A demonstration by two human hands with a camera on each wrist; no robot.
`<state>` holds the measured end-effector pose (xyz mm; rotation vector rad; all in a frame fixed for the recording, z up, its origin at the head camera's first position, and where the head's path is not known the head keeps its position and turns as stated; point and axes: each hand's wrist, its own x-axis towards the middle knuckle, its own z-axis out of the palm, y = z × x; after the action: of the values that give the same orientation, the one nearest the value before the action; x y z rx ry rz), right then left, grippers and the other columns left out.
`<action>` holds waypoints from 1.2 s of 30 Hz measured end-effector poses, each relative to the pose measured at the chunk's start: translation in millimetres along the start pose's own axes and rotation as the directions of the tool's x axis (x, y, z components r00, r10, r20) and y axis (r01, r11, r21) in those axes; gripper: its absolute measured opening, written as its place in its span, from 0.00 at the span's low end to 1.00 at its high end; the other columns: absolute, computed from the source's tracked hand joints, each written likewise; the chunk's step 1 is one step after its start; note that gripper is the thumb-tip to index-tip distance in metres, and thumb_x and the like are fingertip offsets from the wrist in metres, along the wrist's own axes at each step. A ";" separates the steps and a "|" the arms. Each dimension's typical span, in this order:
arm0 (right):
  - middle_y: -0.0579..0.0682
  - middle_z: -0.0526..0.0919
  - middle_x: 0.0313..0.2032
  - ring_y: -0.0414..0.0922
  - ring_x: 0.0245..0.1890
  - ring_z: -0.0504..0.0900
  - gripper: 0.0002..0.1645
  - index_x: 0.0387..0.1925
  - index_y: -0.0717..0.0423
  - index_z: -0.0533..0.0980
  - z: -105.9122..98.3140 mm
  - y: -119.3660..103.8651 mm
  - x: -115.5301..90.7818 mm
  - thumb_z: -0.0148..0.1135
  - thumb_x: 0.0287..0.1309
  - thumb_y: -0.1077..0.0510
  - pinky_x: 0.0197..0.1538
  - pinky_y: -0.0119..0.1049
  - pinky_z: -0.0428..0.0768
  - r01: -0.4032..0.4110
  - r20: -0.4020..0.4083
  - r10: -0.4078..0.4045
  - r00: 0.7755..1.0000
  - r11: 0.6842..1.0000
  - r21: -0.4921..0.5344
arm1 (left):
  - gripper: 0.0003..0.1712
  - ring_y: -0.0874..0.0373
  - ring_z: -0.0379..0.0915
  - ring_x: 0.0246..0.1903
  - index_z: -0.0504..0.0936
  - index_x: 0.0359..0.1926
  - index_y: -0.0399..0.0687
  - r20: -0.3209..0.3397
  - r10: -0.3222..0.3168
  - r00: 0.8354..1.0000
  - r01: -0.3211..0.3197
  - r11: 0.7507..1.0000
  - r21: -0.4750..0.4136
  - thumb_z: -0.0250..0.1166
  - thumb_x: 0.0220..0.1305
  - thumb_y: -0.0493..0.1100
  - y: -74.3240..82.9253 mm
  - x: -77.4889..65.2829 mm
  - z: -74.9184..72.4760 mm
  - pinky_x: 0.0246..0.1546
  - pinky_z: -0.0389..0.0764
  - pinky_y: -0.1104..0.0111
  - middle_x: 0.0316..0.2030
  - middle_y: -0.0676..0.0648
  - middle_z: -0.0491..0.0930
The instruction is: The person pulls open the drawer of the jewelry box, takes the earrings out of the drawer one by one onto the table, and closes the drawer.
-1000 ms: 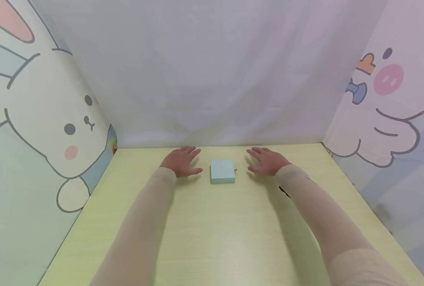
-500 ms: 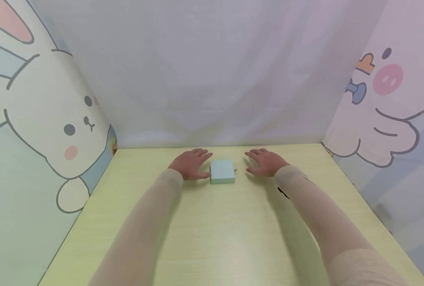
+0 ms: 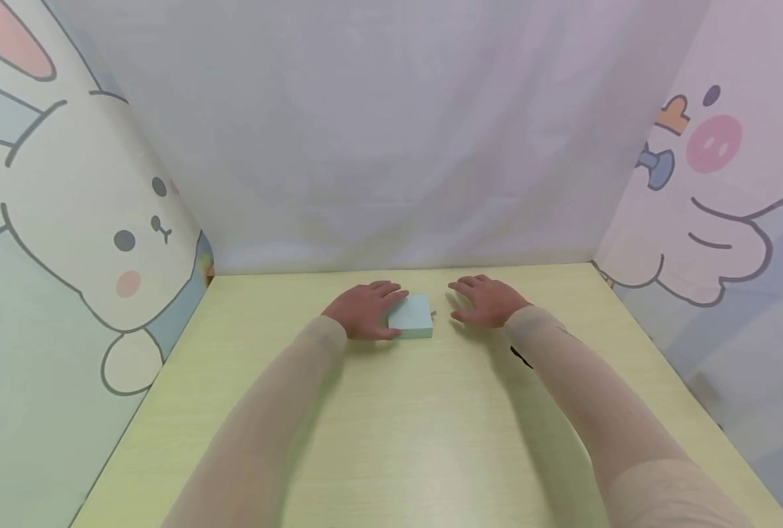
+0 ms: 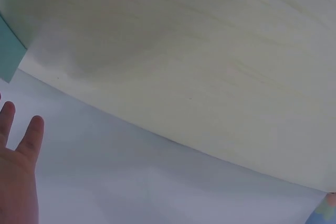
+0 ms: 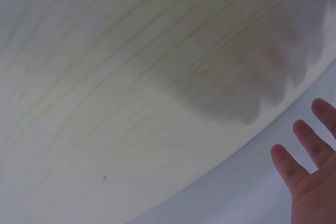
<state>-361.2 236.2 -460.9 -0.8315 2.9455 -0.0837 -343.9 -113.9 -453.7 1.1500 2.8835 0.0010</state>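
Observation:
A small flat mint-blue box (image 3: 413,315) sits toward the back of the table, with a small brownish tab (image 3: 434,314) sticking out on its right side. My left hand (image 3: 365,311) is at the box's left side, thumb by the front edge and fingers reaching over the back left corner. Whether it touches the box I cannot tell. In the left wrist view, spread fingers (image 4: 32,137) show below a corner of the box (image 4: 9,53). Right of the tab, my right hand (image 3: 489,301) hovers with its fingers spread, apart from the box and holding nothing.
The pale wood-grain table (image 3: 405,440) runs back to a plain whitish curtain (image 3: 391,147). Side curtains carry a printed rabbit (image 3: 94,220) at left and another cartoon animal (image 3: 715,183) at right.
My left hand has moved right, from beside the box to where its thumb and fingers overlap the left side. The right hand has drifted slightly left. The box stays in place.

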 end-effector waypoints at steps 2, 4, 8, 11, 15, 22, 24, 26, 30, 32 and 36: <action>0.63 0.76 0.87 0.70 0.86 0.75 0.48 0.91 0.51 0.69 -0.3 -1.6 -0.1 0.61 0.84 0.32 0.87 0.73 0.76 0.006 -0.004 -0.006 1.000 1.000 0.001 | 0.53 0.44 0.67 0.91 0.64 0.95 0.59 0.003 0.004 1.000 -0.004 1.000 0.008 0.65 0.79 0.74 0.7 1.3 2.1 0.89 0.77 0.46 0.91 0.46 0.70; 0.63 0.76 0.86 0.70 0.86 0.76 0.47 0.90 0.51 0.70 -0.7 -3.4 -0.4 0.61 0.84 0.32 0.87 0.73 0.76 0.012 -0.008 -0.012 1.000 1.000 0.008 | 0.53 0.44 0.68 0.91 0.65 0.95 0.59 0.003 0.008 1.000 -0.008 1.000 0.014 0.65 0.79 0.74 0.9 2.5 4.6 0.88 0.78 0.46 0.91 0.46 0.70; 0.62 0.77 0.86 0.69 0.86 0.76 0.47 0.90 0.51 0.71 -0.1 -5.9 0.3 0.61 0.83 0.32 0.87 0.72 0.76 0.017 -0.011 -0.017 1.000 1.000 0.014 | 0.53 0.44 0.70 0.90 0.66 0.94 0.59 0.000 0.013 1.000 -0.013 1.000 0.007 0.65 0.79 0.74 1.7 3.5 7.5 0.87 0.80 0.46 0.91 0.46 0.71; 0.62 0.77 0.86 0.69 0.86 0.76 0.47 0.89 0.50 0.71 1.7 -7.0 1.7 0.61 0.82 0.31 0.87 0.72 0.76 0.021 -0.010 -0.021 1.000 1.000 0.008 | 0.52 0.44 0.71 0.89 0.66 0.94 0.59 0.004 0.014 1.000 -0.014 1.000 0.019 0.64 0.79 0.74 3.2 3.3 7.6 0.87 0.80 0.46 0.90 0.47 0.72; 0.61 0.78 0.86 0.69 0.86 0.76 0.46 0.89 0.49 0.72 4.7 -8.1 3.4 0.61 0.82 0.31 0.88 0.72 0.75 0.033 -0.008 -0.033 0.999 0.999 0.001 | 0.49 0.44 0.72 0.88 0.67 0.94 0.58 0.011 0.023 1.000 -0.023 0.999 0.048 0.64 0.81 0.71 5.7 2.1 5.9 0.87 0.80 0.47 0.89 0.46 0.75; 0.61 0.78 0.85 0.69 0.86 0.76 0.43 0.86 0.48 0.77 4.2 -13.5 4.4 0.62 0.82 0.32 0.88 0.73 0.75 0.049 -0.004 -0.049 0.999 0.999 0.020 | 0.45 0.45 0.73 0.88 0.70 0.92 0.59 0.025 0.031 0.999 -0.033 0.996 0.081 0.63 0.84 0.68 7.3 1.2 4.5 0.86 0.81 0.48 0.89 0.46 0.75; 0.61 0.79 0.84 0.69 0.85 0.77 0.42 0.84 0.48 0.78 4.4 -14.7 4.7 0.61 0.81 0.32 0.87 0.73 0.76 0.057 -0.003 -0.057 0.998 0.998 0.010 | 0.45 0.45 0.73 0.88 0.70 0.92 0.59 0.026 0.033 0.999 -0.035 0.996 0.086 0.63 0.84 0.68 7.1 1.3 4.7 0.86 0.81 0.48 0.89 0.46 0.74; 0.61 0.80 0.84 0.68 0.84 0.78 0.41 0.83 0.48 0.80 5.0 -15.8 5.3 0.61 0.81 0.32 0.86 0.72 0.77 0.070 -0.004 -0.070 0.998 0.998 0.001 | 0.44 0.44 0.74 0.88 0.70 0.92 0.59 0.027 0.033 0.999 -0.036 0.996 0.087 0.62 0.85 0.68 6.7 1.4 5.1 0.86 0.82 0.48 0.89 0.45 0.74; 0.61 0.83 0.80 0.68 0.80 0.82 0.37 0.78 0.48 0.83 6.4 -17.4 6.7 0.63 0.80 0.33 0.84 0.71 0.80 0.111 -0.031 -0.111 0.993 0.994 -0.003 | 0.44 0.44 0.75 0.87 0.70 0.93 0.59 0.030 0.033 0.999 -0.036 0.995 0.089 0.62 0.85 0.68 6.1 2.0 5.6 0.85 0.82 0.47 0.89 0.45 0.74; 0.60 0.84 0.79 0.67 0.79 0.83 0.35 0.76 0.47 0.85 7.3 -18.4 7.9 0.65 0.80 0.34 0.82 0.70 0.82 0.135 -0.053 -0.135 0.989 0.991 -0.002 | 0.45 0.44 0.75 0.87 0.69 0.93 0.59 0.032 0.031 0.999 -0.034 0.996 0.084 0.62 0.85 0.68 6.2 2.2 5.2 0.85 0.82 0.47 0.89 0.45 0.74; 0.59 0.87 0.75 0.64 0.74 0.87 0.29 0.70 0.46 0.89 9.3 -20.5 10.6 0.67 0.80 0.37 0.78 0.67 0.86 0.172 -0.098 -0.172 0.980 0.985 -0.014 | 0.45 0.44 0.74 0.88 0.68 0.93 0.59 0.040 0.025 0.999 -0.028 0.997 0.069 0.61 0.85 0.68 6.6 3.0 4.3 0.85 0.82 0.46 0.90 0.45 0.73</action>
<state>-358.7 212.9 -469.3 -1.1135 2.9585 -0.1305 -341.4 -107.2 -458.0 1.1860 2.8554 -0.1210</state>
